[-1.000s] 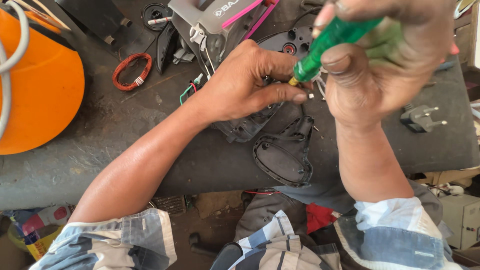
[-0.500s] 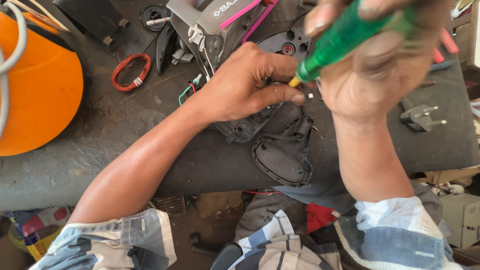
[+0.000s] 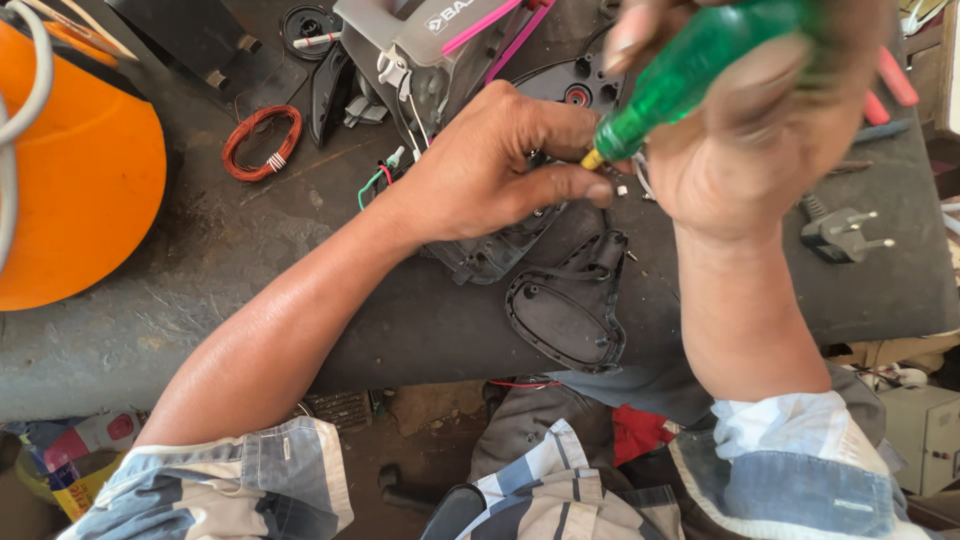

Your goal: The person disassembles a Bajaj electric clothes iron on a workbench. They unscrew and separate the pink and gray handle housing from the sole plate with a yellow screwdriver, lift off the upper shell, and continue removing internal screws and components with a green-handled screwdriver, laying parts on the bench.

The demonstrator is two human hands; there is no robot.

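**Two hands on the screwdriver work: handle raised, tip unchanged**

Both of your hands are at the dark plastic housing (image 3: 500, 255) lying on the desk (image 3: 200, 300). Your right hand (image 3: 760, 130) is closed around the green screwdriver (image 3: 690, 75); your left hand (image 3: 490, 165) presses down on the housing, with forefinger and thumb pinched beside the screwdriver's yellow ferrule.

Compare with the view one second ago:

1. The right hand has risen and tilted, so the green handle now points further up and to the right (motion blur confirms it is turning or shifting).
2. The tip has stayed at the same spot by your left fingertips; whether it sits in a screw head cannot be told, since the fingers cover it.
3. The left hand has not moved.

Read this as continued work at one fastening point, not a move to another.

A separate oval black cover (image 3: 568, 315) lies just beside the housing, nearer you. An orange dome (image 3: 80, 170) and a red wire coil (image 3: 262, 142) stay well apart on the left.
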